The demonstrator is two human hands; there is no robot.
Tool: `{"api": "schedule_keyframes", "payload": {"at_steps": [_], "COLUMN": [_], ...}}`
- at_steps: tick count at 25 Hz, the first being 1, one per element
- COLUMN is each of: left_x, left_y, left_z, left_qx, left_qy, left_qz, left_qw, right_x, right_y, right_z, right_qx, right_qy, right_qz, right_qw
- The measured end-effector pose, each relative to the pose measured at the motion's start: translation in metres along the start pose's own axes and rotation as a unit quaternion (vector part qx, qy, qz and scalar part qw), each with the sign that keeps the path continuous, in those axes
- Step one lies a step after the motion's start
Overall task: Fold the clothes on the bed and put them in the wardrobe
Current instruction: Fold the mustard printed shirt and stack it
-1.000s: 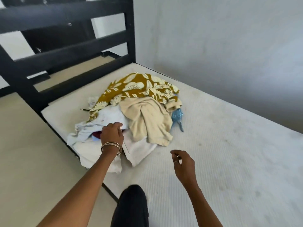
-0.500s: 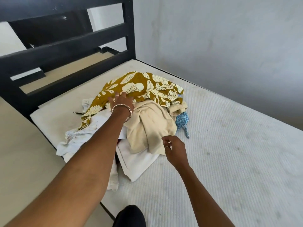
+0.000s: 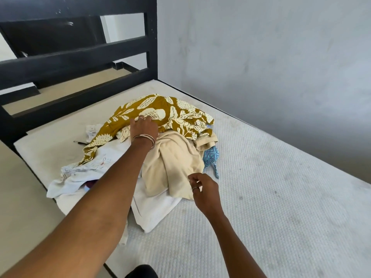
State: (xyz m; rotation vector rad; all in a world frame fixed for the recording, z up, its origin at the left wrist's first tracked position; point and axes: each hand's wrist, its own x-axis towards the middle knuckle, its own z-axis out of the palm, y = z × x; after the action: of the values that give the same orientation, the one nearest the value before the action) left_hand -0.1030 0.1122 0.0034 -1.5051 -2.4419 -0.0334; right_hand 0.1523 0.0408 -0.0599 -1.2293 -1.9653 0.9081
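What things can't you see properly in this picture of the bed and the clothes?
- Wardrobe: nowhere in the head view.
- Dark red cloth: mostly buried under the white clothes and the left arm.
- Left hand fingertips: sunk into the mustard leaf-print cloth, so its grip is unclear.
- Small dark thing on the mattress: too small to name.
- Blue patterned cloth: mostly under the beige garment.

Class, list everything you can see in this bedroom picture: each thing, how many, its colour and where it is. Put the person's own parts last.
Mustard leaf-print garment: one, top of pile.
Beige cloth garment: one, pile's front.
White ribbed towel: one, underneath.
Pale printed white garment: one, pile's left.
Blue patterned cloth: one, pile's right.
White quilted mattress: one, under all.
Black slatted bed frame: one, far end.
Left hand: bangled, grips the mustard garment.
Right hand: ringed, at the beige garment's edge.
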Motion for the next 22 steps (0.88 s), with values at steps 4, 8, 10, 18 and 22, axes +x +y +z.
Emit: {"api": "schedule_keyframes", "payload": {"at_steps": [4,8,10,18,22], "left_x": [0.008,0.002,-0.011,-0.125,-0.135], "left_y": [-0.012,-0.009,0.010,0.120,0.125], "left_z": [-0.008,-0.083,-0.138,-0.306,-0.339], "left_qx": [-0.347,-0.489,-0.494,-0.170,-0.100], "left_qy": [0.091,0.134,0.017,-0.143,0.062], "left_qz": [-0.135,-0.065,0.067,0.435,0.329], "left_qw": [0.924,0.860,0.867,0.873,0.937], "right_x": [0.006,-0.003,-0.005,-0.025,-0.077], "right_y": [0.006,-0.008,-0.034,-0.134,-0.137], "right_z": [-0.002,-0.007,-0.019,-0.165,-0.291], "right_qx": [0.024,0.084,0.114,0.087,-0.049], "right_qy": [0.006,0.032,0.067,0.252,0.370], "right_qz": [0.029,0.103,0.102,0.065,0.064], "right_qw": [0.999,0.991,0.986,0.962,0.926]}}
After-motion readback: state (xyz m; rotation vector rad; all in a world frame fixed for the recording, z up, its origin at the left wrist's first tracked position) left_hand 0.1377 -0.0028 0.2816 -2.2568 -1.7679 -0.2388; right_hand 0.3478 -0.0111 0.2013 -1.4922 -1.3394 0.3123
